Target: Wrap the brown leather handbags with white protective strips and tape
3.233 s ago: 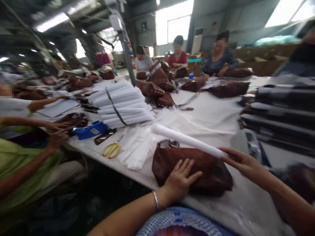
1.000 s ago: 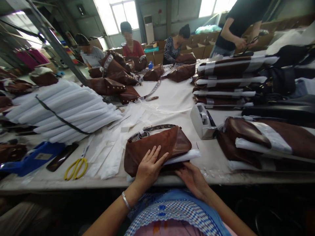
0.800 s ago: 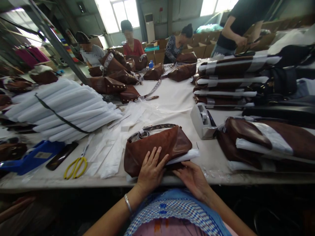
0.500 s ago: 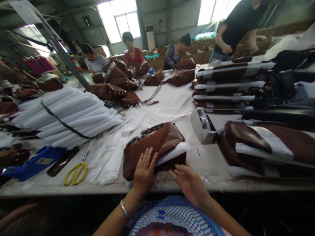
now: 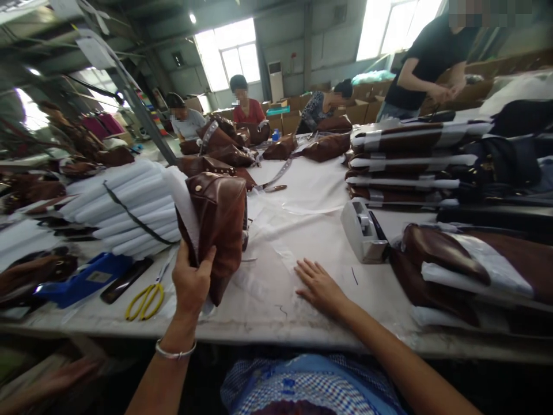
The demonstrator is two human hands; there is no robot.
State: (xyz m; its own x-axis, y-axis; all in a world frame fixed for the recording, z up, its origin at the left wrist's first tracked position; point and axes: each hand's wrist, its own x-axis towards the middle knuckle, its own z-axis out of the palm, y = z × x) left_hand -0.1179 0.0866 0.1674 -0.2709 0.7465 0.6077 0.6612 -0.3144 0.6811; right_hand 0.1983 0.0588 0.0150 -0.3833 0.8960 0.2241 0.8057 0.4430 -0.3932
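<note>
My left hand (image 5: 193,278) grips a brown leather handbag (image 5: 222,222) by its edge, thumb on the near face. The bag stands tilted on end at the left of the work area, with white foam sheet (image 5: 185,202) showing along its left side. My right hand (image 5: 318,286) lies flat on the white table covering (image 5: 285,314), fingers stretched out and holding nothing. A short dark thread lies on the cover near it. Yellow-handled scissors (image 5: 146,301) rest left of my left wrist.
At left are a stack of white foam sheets (image 5: 129,207), a blue tape dispenser (image 5: 86,282) and a dark phone-like slab (image 5: 127,280). A grey tape dispenser (image 5: 363,233) stands right of centre. Wrapped brown bags (image 5: 453,253) are piled at right. Several people work across the table.
The handbag has been lifted off the table's middle, turned on end and shifted left in my left hand. My right hand has left it and now lies flat on the cover.
</note>
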